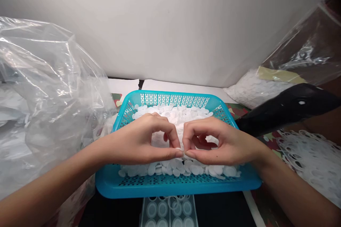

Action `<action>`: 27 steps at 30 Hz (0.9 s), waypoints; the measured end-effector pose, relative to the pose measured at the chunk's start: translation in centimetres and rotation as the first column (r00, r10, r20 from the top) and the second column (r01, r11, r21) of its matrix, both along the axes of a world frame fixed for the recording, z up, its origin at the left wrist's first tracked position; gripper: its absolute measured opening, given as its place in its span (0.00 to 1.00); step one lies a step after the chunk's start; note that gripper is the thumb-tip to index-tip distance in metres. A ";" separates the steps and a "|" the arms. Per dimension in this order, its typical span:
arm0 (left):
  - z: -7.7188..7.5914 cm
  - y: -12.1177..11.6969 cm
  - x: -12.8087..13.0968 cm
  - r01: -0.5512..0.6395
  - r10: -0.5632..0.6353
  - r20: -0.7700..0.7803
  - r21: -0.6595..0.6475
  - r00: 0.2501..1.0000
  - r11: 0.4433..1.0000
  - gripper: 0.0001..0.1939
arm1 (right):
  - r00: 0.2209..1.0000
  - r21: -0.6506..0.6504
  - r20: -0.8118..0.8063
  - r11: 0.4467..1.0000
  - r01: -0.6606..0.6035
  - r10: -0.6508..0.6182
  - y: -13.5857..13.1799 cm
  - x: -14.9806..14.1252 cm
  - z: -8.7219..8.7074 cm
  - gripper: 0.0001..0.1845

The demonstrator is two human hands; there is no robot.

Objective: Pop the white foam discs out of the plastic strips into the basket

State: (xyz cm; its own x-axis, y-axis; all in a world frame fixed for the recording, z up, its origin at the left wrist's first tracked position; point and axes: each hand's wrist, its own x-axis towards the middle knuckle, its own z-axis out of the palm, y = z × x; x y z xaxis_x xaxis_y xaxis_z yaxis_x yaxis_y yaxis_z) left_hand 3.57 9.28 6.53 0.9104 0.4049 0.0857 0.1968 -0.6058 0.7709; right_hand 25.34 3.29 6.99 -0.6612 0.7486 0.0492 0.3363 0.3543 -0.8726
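The surface [221, 211] carries a teal basket [176, 97] at its middle. Left of the basket lies a clear plastic bag [50, 88]; right of it, a punched white sheet [311, 163]; behind it, a bag of white discs [253, 90]; in front, a printed strip [167, 212].

Bright, even light; soft shadows under the left hand [135, 142] and right hand [221, 145]; glare streaks the clear plastic bag [45, 78] at left.
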 end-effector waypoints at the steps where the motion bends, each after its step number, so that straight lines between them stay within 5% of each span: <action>1: 0.0 0.0 0.0 -0.005 0.005 0.002 0.003 1.000 1.000 0.06 | 1.000 -0.007 -0.010 1.000 -0.002 0.002 0.0 0.0 0.0 0.02; 10: -0.1 -0.1 -0.3 -0.014 0.014 -0.002 0.023 1.000 1.000 0.06 | 0.994 0.008 -0.019 0.994 0.107 -0.107 0.1 0.1 -0.1 0.02; 27: -0.1 -0.1 -0.2 -0.031 0.032 -0.065 0.013 0.997 0.999 0.09 | 0.998 0.131 0.052 0.991 0.030 -0.038 0.2 -0.2 -0.1 0.07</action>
